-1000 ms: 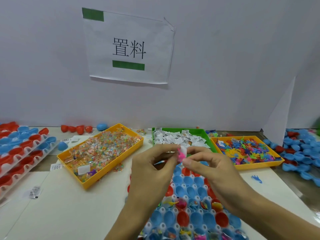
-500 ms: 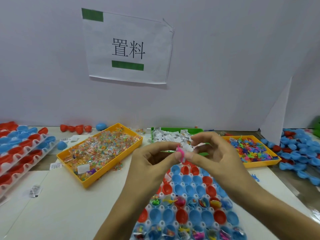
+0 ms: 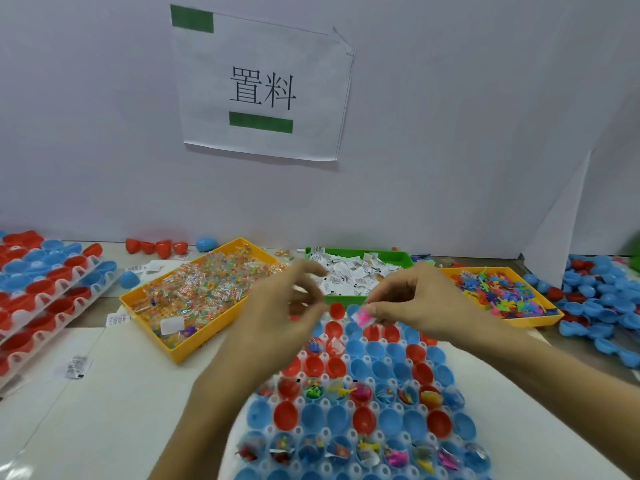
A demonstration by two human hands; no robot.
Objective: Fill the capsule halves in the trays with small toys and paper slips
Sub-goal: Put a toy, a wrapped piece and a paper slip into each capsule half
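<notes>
A white tray (image 3: 323, 407) of red and blue capsule halves lies in front of me; two of its rows hold small toys and slips, the others look bare. My right hand (image 3: 412, 303) pinches a small pink toy packet (image 3: 362, 317) above the tray's far rows. My left hand (image 3: 284, 313) hovers just left of it, blurred, fingers loosely curled with nothing in them. A yellow bin of bagged beads (image 3: 197, 292), a green bin of paper slips (image 3: 360, 277) and a yellow bin of coloured toys (image 3: 498, 292) stand behind the tray.
Stacked trays of red and blue capsule halves (image 3: 45, 292) sit at the far left. Loose blue and red halves (image 3: 602, 299) are heaped at the right. A paper sign (image 3: 263, 88) hangs on the white wall. A stray slip (image 3: 78, 365) lies on the table.
Both hands pinched the pink packet together before. Now the left hand has let go and drawn left, while the right hand carries the packet lower and to the right.
</notes>
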